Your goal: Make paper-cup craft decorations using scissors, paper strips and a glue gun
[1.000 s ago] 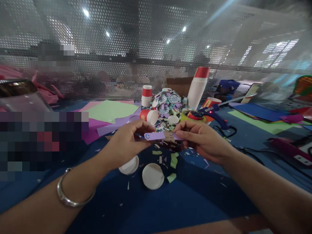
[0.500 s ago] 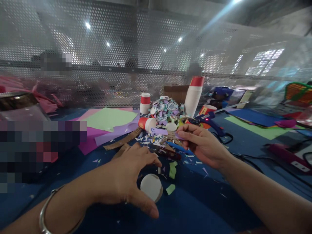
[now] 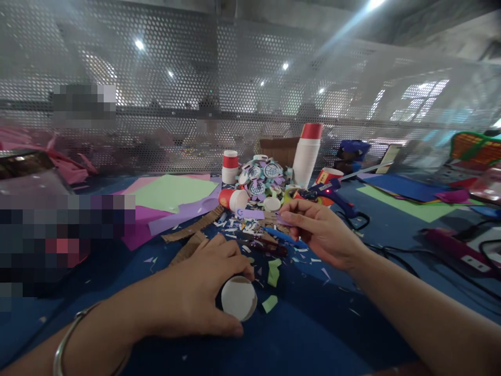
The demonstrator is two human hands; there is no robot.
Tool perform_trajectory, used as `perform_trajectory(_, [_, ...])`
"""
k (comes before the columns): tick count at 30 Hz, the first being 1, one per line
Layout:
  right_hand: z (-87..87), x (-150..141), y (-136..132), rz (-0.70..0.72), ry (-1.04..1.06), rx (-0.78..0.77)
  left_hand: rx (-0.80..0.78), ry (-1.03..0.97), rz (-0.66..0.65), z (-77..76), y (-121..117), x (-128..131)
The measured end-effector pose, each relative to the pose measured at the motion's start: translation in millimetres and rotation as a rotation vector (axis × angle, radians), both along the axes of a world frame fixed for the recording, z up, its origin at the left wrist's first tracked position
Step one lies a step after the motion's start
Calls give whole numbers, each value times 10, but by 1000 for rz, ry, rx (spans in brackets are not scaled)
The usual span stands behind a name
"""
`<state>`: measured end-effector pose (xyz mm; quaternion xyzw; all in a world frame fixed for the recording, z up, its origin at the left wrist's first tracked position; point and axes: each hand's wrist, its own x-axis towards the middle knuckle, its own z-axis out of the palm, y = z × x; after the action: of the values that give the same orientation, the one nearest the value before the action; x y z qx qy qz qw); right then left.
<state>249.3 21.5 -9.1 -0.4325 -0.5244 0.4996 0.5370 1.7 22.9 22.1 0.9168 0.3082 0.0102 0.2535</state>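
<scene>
My left hand [image 3: 207, 295] is spread low over the table, its thumb and fingers curved around a round white paper lid [image 3: 239, 298] that lies on the blue cloth. Its fingertips are at the lid's rim; whether they touch it I cannot tell. My right hand [image 3: 319, 230] pinches the right end of a purple paper strip [image 3: 250, 214] between thumb and fingers. A smiley face is drawn on the strip's far left end, and its middle part looks brown. Beneath the strip lie a blue pen [image 3: 284, 236], a dark red tool [image 3: 268, 246] and paper scraps.
Behind stand a pile of decorated paper discs [image 3: 260, 180], a tall stack of paper cups [image 3: 306, 159], a shorter stack [image 3: 230, 167] and a tipped cup [image 3: 235, 199]. A glue gun [image 3: 336, 196] with a lit red light lies right. Coloured sheets [image 3: 172, 193] lie left; a power strip [image 3: 462, 250] lies right.
My left hand let go of the strip, moved down toward me, and its thumb and fingers then drew in around the white lid. My right hand keeps holding the strip. The view shifted slightly.
</scene>
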Motion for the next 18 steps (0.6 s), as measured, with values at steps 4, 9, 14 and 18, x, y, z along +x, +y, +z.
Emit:
perform_trajectory(4, [4, -5, -5, -8, -18, 4, 3, -24, 0, 11, 3, -3])
perform_trajectory(9, [-15, -4, -6, -13, -36, -2, 32, -36, -3, -21, 32, -44])
perform_trajectory(14, [-22, -5, -11, 0, -36, 4, 7, -225, 133, -88, 145, -22])
perform_trajectory(18, [12, -37, -38, 3, -27, 9, -170, -483, 406, -162, 247, 20])
